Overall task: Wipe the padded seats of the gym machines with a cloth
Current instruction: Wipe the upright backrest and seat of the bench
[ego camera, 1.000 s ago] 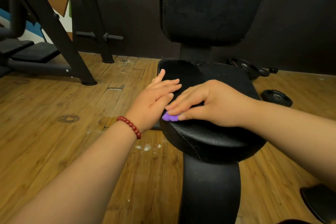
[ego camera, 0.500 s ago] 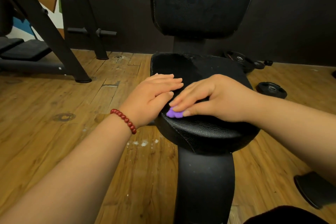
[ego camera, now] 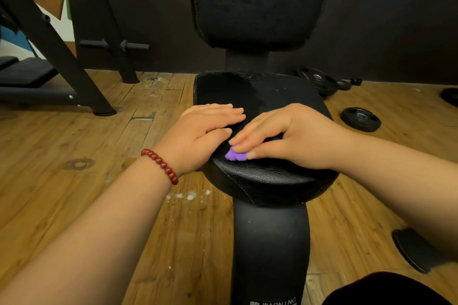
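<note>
A black padded seat (ego camera: 272, 178) sits on a thick black post, with a black back pad (ego camera: 260, 2) upright behind it. My right hand (ego camera: 290, 136) lies arched over the seat's middle and pinches a small purple cloth (ego camera: 235, 155) between thumb and fingers; only a bunched corner of the cloth shows, pressed on the pad. My left hand (ego camera: 203, 131) rests flat on the seat's left edge, fingers straight and pointing right, almost touching the right hand's fingertips. A red bead bracelet is on the left wrist.
Wooden floor (ego camera: 74, 156) all around, with white specks near the post. A black rack frame (ego camera: 81, 57) and another bench (ego camera: 27, 74) stand at left. Weight plates (ego camera: 360, 119) lie on the floor at right, more by the dark wall (ego camera: 319, 79).
My left hand has turned and settled flatter on the seat's left edge. The right hand stays on the purple cloth, with little shift over the pad. The view has moved slightly.
</note>
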### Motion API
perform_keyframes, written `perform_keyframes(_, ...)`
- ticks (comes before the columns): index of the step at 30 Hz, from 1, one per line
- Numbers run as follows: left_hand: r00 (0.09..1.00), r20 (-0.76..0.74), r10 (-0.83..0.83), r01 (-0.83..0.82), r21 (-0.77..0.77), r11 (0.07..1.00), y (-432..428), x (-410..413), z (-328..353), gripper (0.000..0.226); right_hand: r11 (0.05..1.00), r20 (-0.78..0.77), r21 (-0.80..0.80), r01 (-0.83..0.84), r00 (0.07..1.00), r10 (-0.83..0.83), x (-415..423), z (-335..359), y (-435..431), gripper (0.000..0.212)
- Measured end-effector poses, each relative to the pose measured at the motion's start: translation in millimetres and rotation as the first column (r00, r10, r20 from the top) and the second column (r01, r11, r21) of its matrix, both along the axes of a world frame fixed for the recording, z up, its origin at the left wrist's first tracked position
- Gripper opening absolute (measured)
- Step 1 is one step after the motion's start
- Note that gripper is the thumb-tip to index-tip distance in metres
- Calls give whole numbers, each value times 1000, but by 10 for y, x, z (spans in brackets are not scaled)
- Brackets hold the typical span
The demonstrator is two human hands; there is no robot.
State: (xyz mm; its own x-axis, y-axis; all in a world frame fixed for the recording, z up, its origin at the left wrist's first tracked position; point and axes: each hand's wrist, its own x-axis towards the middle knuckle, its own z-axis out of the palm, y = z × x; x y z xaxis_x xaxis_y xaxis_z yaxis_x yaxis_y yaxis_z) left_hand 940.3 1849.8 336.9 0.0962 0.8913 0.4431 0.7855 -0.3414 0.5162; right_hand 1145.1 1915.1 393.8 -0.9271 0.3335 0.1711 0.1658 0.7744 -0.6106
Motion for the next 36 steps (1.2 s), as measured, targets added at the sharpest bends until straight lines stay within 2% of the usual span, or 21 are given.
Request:
perform_keyframes(7, 999, 4, 34, -34, -59, 998, -35, 13, 50, 47, 999, 21, -30, -35, 999, 35, 340, 6, 13, 22)
perform_keyframes(11, 996, -59, 64, -67, -60, 996, -55, 73, 99, 52, 999, -17, -45, -14, 1000, 13, 336, -16, 19, 21)
perform_keyframes(15, 991, -120, 54, -62, -67, 996, -44, 116, 153, 60, 999, -40, 9, 46, 998, -46, 163, -27, 15, 21)
perform_keyframes(24, 992, -96, 77, -92, -158, 983, -51, 170, 211, 55, 1000, -44, -18, 19, 999, -20, 482, -46, 21, 21)
perform_keyframes(26, 991, -102, 82, -98, -157, 983, -52, 194, 222, 50, 999, -52, -2, 45, 998, -45, 434, -44, 67, 21)
perform_keyframes(31, 987, -107, 118, -134, -152, 979, -68, 236, 218, 57, 981, -141, 5, 196, 971, -193, 389, -100, 92, 21)
perform_keyframes(34, 984, -115, 136, -154, -156, 976, -62, 239, 228, 43, 993, -108, 10, 122, 987, -120, 493, -105, -22, 21)
perform_keyframes(36, 981, -121, 152, -171, -165, 971, -40, 248, 246, 42, 997, -85, 24, 77, 994, -75, 527, -96, -34, 21)
